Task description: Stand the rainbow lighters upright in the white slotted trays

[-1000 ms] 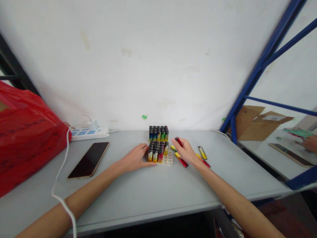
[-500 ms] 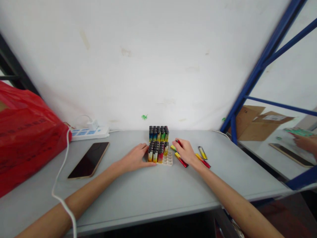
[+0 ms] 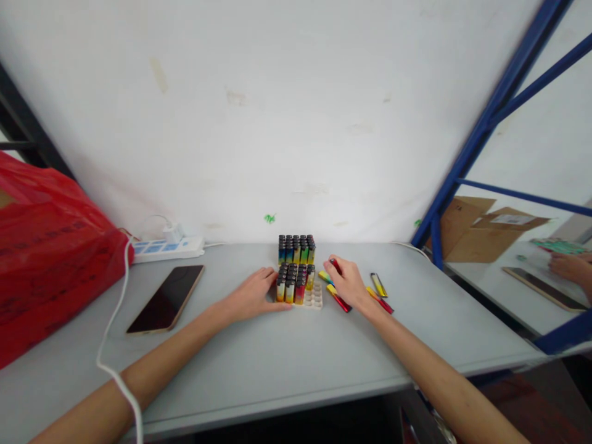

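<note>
A white tray (image 3: 316, 303) with round-edged slots stands near the middle of the table, its left part filled with upright lighters (image 3: 290, 290). Slots show at its right side. My left hand (image 3: 254, 293) grips the tray's left side, thumb along the front edge and fingers behind. To the right, my right hand (image 3: 346, 280) is closed round a lighter (image 3: 335, 264) whose dark red end sticks out at the fingertips; the rest is hidden. Loose on the table by this hand lie a yellow-and-red lighter (image 3: 339, 298), another red-and-yellow lighter (image 3: 381, 301) and a yellow lighter (image 3: 378, 285).
Behind the tray stands a second block of upright lighters (image 3: 296, 250). A phone (image 3: 166, 299) lies to the left, with a power strip (image 3: 171, 248), white cable (image 3: 109, 345) and red bag (image 3: 55, 253). Past the blue frame (image 3: 462, 154), a person's hand (image 3: 571, 266) and cardboard box (image 3: 485, 231) show.
My right hand has shifted very slightly, still holding the lighter. My left hand and the tray stay put. The other person's hand at the far right has moved a little.
</note>
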Demonstrator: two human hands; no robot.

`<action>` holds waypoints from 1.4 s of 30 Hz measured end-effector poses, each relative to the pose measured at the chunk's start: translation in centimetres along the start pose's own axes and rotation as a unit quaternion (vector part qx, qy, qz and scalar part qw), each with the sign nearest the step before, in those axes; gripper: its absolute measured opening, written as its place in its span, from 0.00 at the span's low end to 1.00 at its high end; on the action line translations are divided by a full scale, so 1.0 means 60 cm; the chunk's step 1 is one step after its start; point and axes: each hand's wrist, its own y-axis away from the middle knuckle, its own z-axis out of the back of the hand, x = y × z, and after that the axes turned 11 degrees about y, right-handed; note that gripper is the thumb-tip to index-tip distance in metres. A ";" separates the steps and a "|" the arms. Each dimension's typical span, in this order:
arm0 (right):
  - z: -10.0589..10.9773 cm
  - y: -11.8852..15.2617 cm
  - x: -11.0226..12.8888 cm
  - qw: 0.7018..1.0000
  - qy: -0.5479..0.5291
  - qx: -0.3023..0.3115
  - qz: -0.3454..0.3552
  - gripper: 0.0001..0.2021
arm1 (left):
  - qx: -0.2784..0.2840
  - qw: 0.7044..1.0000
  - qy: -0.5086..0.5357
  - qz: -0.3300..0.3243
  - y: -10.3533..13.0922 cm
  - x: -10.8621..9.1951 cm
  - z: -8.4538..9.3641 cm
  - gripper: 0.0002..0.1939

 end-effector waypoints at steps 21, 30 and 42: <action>0.019 -0.002 -0.005 0.979 0.066 0.142 0.133 0.26 | 0.010 1.000 -0.009 -0.004 -0.001 -0.010 0.004 0.33; 0.013 -0.007 -0.017 0.965 0.087 0.198 0.147 0.19 | 0.011 1.000 -0.012 0.004 0.000 -0.003 0.001 0.33; 0.009 0.002 0.007 0.948 0.238 0.164 0.133 0.24 | 0.002 1.000 0.002 0.002 0.000 0.000 0.000 0.34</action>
